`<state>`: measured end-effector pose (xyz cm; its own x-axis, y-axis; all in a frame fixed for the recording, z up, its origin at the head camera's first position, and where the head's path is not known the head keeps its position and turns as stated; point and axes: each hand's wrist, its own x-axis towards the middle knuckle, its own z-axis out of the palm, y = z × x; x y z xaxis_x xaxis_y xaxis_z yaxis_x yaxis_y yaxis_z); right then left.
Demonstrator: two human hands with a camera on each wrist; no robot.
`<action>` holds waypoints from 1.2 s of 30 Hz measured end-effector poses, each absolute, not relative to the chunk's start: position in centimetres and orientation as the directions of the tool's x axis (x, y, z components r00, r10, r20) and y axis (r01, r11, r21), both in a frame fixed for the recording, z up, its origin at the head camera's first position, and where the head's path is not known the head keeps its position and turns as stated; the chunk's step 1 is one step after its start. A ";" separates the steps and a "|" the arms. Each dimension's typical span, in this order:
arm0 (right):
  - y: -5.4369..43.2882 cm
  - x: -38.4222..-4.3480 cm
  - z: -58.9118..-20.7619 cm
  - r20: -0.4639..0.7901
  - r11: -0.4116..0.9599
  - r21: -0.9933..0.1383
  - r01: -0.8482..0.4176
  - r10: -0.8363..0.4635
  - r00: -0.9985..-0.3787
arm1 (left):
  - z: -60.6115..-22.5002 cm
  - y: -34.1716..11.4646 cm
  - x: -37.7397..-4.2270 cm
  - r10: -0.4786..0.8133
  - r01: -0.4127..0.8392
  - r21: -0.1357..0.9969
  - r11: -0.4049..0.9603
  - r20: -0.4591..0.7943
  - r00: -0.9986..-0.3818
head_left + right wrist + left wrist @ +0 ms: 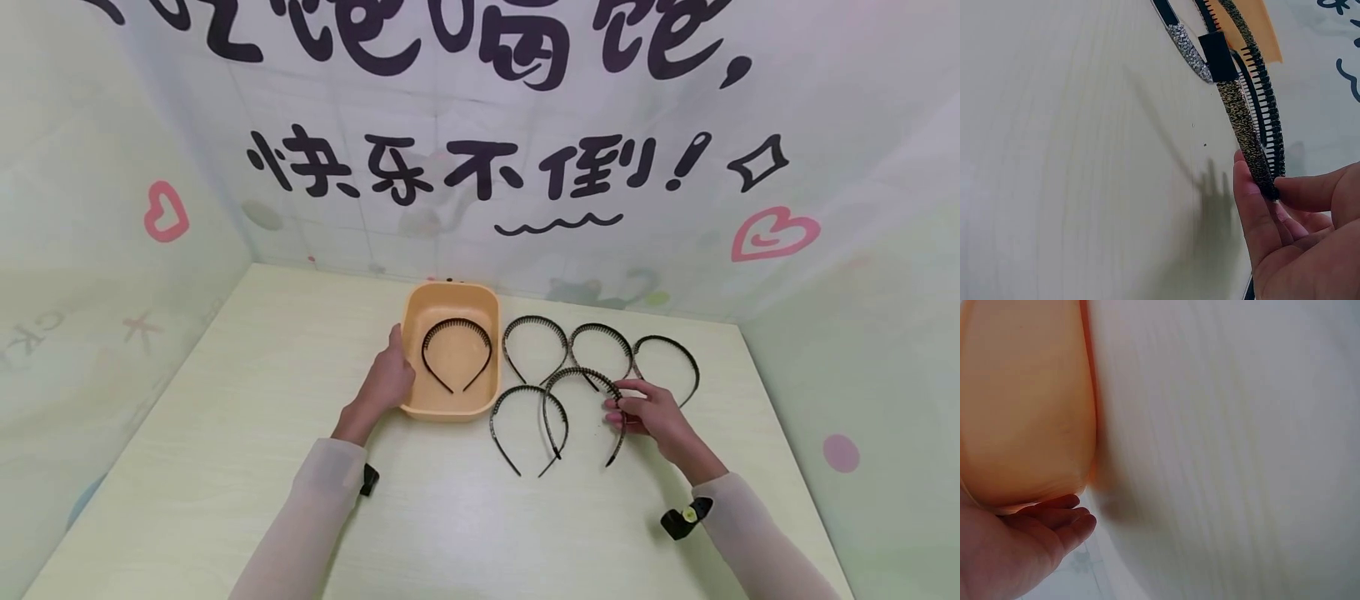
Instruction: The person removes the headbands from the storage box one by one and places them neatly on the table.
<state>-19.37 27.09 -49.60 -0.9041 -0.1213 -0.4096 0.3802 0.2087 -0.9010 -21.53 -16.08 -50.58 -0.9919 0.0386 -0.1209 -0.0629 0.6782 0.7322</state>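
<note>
My right hand point(651, 415) pinches a black toothed headband point(581, 372) between thumb and fingers at one side, the band raised over the table. In the right wrist view, gold glitter covers the outside of this band point(1242, 115). My left hand point(388, 377) holds the left side of an orange plastic tray point(452, 408). Its fingers lie along the outer wall in the left wrist view, the thumb hidden there. Inside the tray lies one black toothed headband point(457, 321). Another headband point(529, 387) lies on the table, partly overlapped by the raised one.
Three more headbands lie in a row right of the tray: one beside it point(536, 317), a middle one point(600, 326) and a far right one point(697, 375). Behind the pale wooden table point(450, 517) hangs a printed white backdrop point(420, 242), with more sheeting on both sides.
</note>
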 end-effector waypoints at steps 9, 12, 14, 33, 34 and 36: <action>28.5 -18.7 -49.6 -0.408 0.220 -0.900 0.377 -0.116 -0.906 | -50.7 -16.1 -21.6 0.045 -0.048 0.736 0.675 -0.106 -0.993; 28.7 -18.5 -49.6 -0.416 0.211 -0.898 0.387 -0.116 -0.902 | -50.7 -16.0 -21.6 0.046 -0.048 0.738 0.673 -0.107 -0.993; 28.9 -18.3 -49.7 -0.422 0.203 -0.896 0.395 -0.111 -0.900 | -50.7 -16.0 -21.6 0.047 -0.047 0.739 0.672 -0.106 -0.993; 30.7 -17.1 -50.0 -0.434 0.166 -0.895 0.414 -0.112 -0.894 | -50.7 -16.0 -21.5 0.040 -0.048 0.737 0.674 -0.102 -0.994; 30.8 -17.0 -49.9 -0.436 0.166 -0.894 0.415 -0.113 -0.893 | -50.7 -16.0 -21.5 0.040 -0.048 0.737 0.675 -0.101 -0.994; 30.9 -17.0 -49.8 -0.437 0.171 -0.893 0.416 -0.111 -0.893 | -50.7 -16.1 -21.5 0.039 -0.048 0.736 0.675 -0.100 -0.994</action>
<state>-16.96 30.87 -49.79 -0.8928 -0.1109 -0.4366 0.4156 0.1710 -0.8933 -21.52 -16.08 -50.67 -0.9942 0.0392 -0.1003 -0.0477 0.6752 0.7361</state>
